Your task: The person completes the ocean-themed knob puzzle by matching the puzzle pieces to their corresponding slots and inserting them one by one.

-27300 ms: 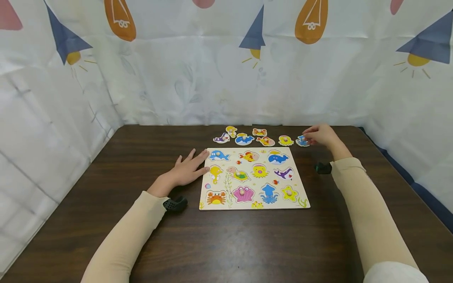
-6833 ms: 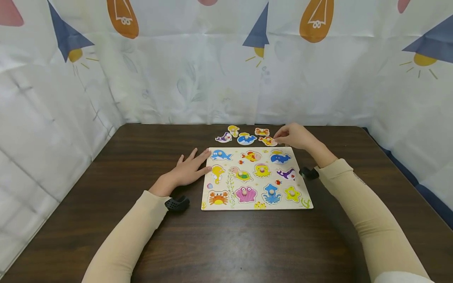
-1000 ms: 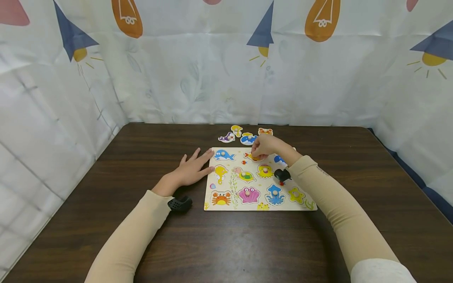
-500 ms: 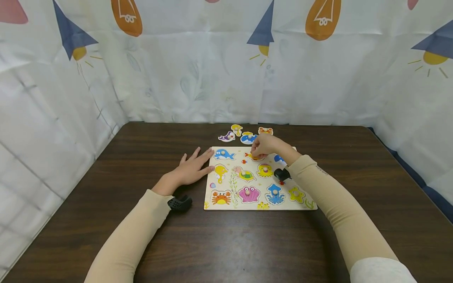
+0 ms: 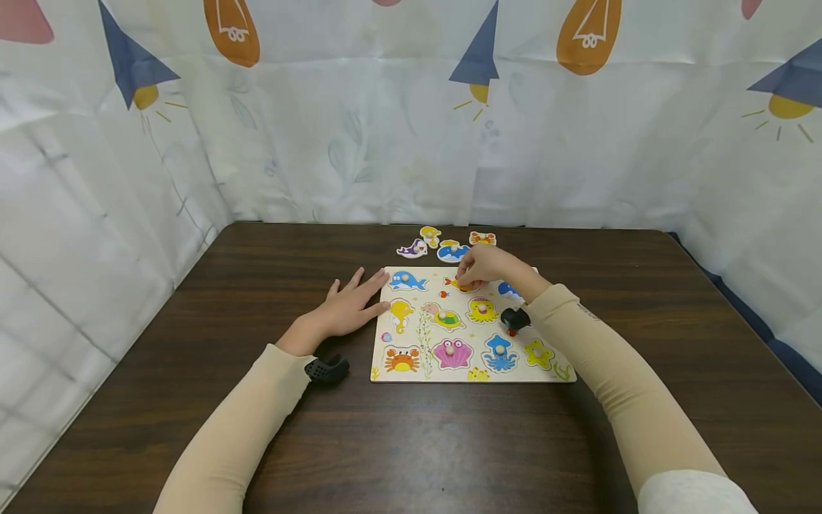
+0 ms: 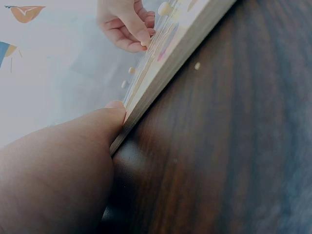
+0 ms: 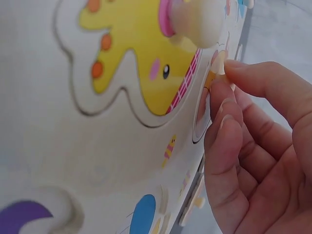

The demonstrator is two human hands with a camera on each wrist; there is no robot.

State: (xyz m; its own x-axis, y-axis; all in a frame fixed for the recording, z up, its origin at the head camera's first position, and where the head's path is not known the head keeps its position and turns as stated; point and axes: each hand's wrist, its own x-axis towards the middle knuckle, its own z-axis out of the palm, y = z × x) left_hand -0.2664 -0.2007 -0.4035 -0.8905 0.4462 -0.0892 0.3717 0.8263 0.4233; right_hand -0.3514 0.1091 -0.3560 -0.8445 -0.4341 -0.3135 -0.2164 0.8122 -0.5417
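A wooden peg puzzle board [image 5: 520, 377] with sea animals lies on the table. My left hand [image 5: 340, 310] rests with spread fingers on its left edge, thumb touching the side in the left wrist view. My right hand [image 5: 484, 264] pinches the knob of the orange-yellow fish piece [image 7: 202, 112], which sits at the fish-shaped recess in the top row; the fingers partly hide it. Knobbed pieces in the board include the octopus [image 5: 481, 310], squid [image 5: 499, 353], shell [image 5: 452, 353], turtle [image 5: 446, 318], starfish [image 5: 538, 353] and blue dolphin-like piece [image 5: 407, 280].
Behind the board lie loose pieces: a purple whale [image 5: 412, 249], a yellow seahorse [image 5: 429, 236], a blue whale [image 5: 452, 251] and a crab [image 5: 483, 238]. The dark wooden table [image 5: 411, 450] ends at a patterned white curtain [image 5: 385, 143]. My right forearm covers the board's right side.
Since the oldest frame, the squid and octopus pieces have gone from behind the board into it. The fish piece followed, carried by my right hand. Over the last second both hands stay still.
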